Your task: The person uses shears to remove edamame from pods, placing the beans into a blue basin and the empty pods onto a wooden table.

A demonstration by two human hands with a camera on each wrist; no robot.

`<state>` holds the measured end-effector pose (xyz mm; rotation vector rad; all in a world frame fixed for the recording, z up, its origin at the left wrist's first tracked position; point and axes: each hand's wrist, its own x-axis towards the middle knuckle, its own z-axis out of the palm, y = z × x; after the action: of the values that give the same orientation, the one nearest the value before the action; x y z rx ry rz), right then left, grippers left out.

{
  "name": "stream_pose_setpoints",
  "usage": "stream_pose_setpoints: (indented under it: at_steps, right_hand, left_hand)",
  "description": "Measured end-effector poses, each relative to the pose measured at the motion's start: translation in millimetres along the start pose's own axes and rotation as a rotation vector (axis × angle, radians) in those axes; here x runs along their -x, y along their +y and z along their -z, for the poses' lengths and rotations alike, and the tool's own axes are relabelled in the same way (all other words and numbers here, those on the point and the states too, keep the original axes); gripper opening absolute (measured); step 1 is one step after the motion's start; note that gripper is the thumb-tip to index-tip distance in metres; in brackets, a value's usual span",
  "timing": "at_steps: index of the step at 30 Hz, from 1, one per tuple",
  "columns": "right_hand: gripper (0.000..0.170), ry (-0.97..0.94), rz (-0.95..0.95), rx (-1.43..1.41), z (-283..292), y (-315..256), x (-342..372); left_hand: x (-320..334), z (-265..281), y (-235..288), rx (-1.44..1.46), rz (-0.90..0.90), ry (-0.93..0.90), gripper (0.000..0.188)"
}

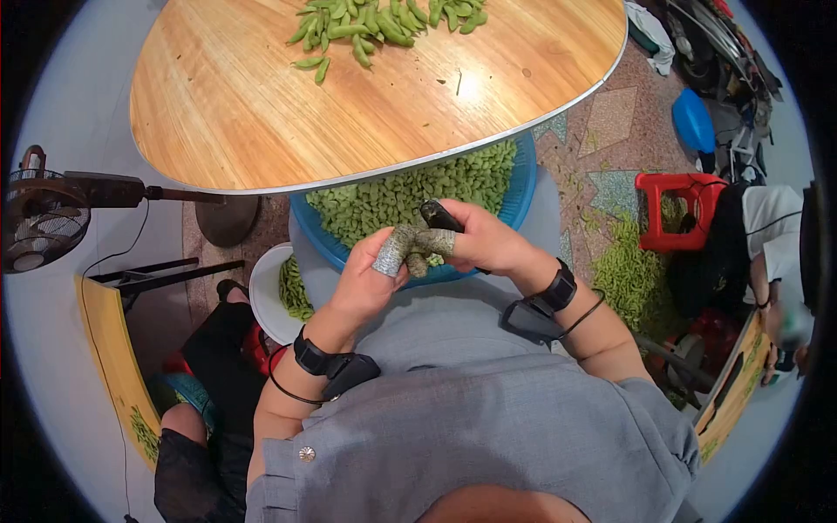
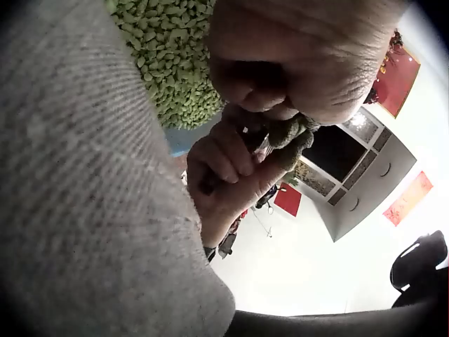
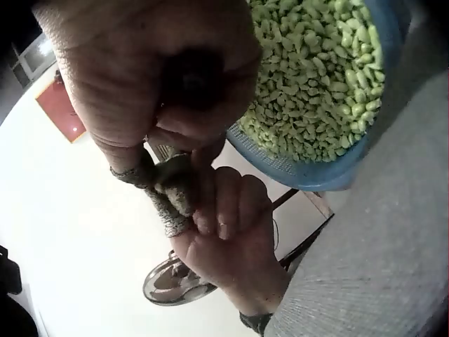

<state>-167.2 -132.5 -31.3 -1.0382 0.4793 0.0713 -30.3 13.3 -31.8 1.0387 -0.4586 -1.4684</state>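
Gray woven shirt cloth (image 1: 453, 418) backs two hands, left (image 1: 359, 277) and right (image 1: 499, 240), meeting above shelled green beans (image 1: 418, 193) in one blue plastic basin (image 1: 526, 179). Fingers curl, two speckled gray thumb wraps (image 1: 390, 251) close together; anything pinched is hidden. Only the head view shows green pods (image 1: 375, 24) on one wood-grained tabletop (image 1: 253, 113). Both forearms angle inward.

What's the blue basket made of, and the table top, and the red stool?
The blue basket looks like smooth plastic: evenly coloured, with little holes in its wall. The table top shows wood grain and a bright glare, so maybe varnished wood or glossy laminate. The red stool is probably smooth plastic too, going by its even, bright colour.
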Motion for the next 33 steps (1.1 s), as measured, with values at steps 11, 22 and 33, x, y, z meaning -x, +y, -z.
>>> stream_pose_setpoints:
  at_steps: [11, 22, 33]
  right_hand:
    - [0.015, 0.378, 0.319, 0.672, 10, 2, -14]
    - [0.024, 0.364, 0.188, 0.763, -3, -5, -13]
    - [0.017, 0.400, 0.621, 1.144, -27, -90, -15]
  left_hand:
    - [1, 15, 1, -0.493, -0.095, 0.164, 0.012]
    - [-3, 19, 8, -0.989, -0.488, 0.140, 0.011]
    - [54, 72, 26, -1.243, -0.278, 0.570, 0.015]
